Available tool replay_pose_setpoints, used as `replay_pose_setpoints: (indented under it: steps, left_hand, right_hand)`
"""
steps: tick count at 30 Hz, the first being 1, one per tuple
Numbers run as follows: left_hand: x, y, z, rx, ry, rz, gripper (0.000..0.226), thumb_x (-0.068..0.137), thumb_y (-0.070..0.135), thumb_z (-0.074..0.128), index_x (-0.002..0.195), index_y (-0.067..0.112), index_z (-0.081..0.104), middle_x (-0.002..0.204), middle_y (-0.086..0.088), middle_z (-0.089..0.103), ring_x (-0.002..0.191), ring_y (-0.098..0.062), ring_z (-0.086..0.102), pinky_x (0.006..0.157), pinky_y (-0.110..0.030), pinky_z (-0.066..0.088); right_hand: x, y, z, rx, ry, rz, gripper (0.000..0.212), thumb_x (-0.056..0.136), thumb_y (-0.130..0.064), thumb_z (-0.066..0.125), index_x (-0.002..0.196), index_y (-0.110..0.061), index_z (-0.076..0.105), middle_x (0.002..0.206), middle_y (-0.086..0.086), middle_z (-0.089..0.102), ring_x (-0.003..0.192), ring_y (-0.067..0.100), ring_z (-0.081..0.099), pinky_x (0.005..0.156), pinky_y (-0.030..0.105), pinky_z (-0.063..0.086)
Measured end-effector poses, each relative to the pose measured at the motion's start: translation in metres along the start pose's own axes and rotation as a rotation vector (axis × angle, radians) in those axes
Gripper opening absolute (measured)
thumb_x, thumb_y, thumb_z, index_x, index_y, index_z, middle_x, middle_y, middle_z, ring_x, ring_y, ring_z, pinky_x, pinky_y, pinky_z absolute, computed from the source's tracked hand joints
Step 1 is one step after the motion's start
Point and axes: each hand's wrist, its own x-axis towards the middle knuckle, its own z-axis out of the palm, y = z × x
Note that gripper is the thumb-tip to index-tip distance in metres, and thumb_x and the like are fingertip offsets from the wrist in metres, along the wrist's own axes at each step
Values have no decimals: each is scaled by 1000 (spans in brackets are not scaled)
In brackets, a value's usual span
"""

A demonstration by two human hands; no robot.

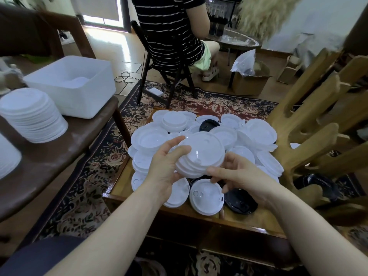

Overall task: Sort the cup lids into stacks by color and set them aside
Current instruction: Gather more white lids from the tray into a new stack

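Observation:
A heap of white cup lids (258, 132) with a few black lids (240, 201) mixed in covers a low wooden table (199, 218). My left hand (165, 166) grips a short stack of white lids (201, 154) from its left side, held tilted above the heap. My right hand (241, 176) holds the stack's lower right edge with thumb and fingertips. A single white lid (205, 196) lies just below the stack. A tall sorted stack of white lids (33, 116) stands on the brown seat at the left.
A white plastic bin (75, 84) sits on the brown seat (49, 162) beside the sorted stack. A person sits on a dark chair (151, 62) beyond the table. A carved wooden chair (310, 124) stands close at the right. A patterned rug lies underneath.

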Motion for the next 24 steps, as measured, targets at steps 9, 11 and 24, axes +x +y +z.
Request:
replay_pose_setpoints:
  steps: [9,11,24]
  left_hand:
    - [-4,-1,3,116,-97,-69,28,88,17,69,114,28,69,107,-1,72,86,-16,69,65,-32,56]
    - [-5,2,5,87,-79,-81,25,91,25,67,116,25,70,107,-3,71,85,-18,68,67,-33,57]
    - [-13,4,11,3,-205,-65,37,81,41,66,110,21,75,112,-12,73,87,-20,70,71,-34,60]
  right_hand:
    - [-10,-6,-11,-435,-75,-372,83,78,-24,82,144,-43,34,146,-27,35,134,-13,31,103,5,32]
    - [-7,-4,-7,-410,32,-384,81,72,-31,83,140,-41,40,140,-27,40,128,-15,35,100,9,34]
    - [4,1,12,-379,348,-310,80,69,-38,85,134,-26,40,132,-10,38,115,-8,40,92,11,37]
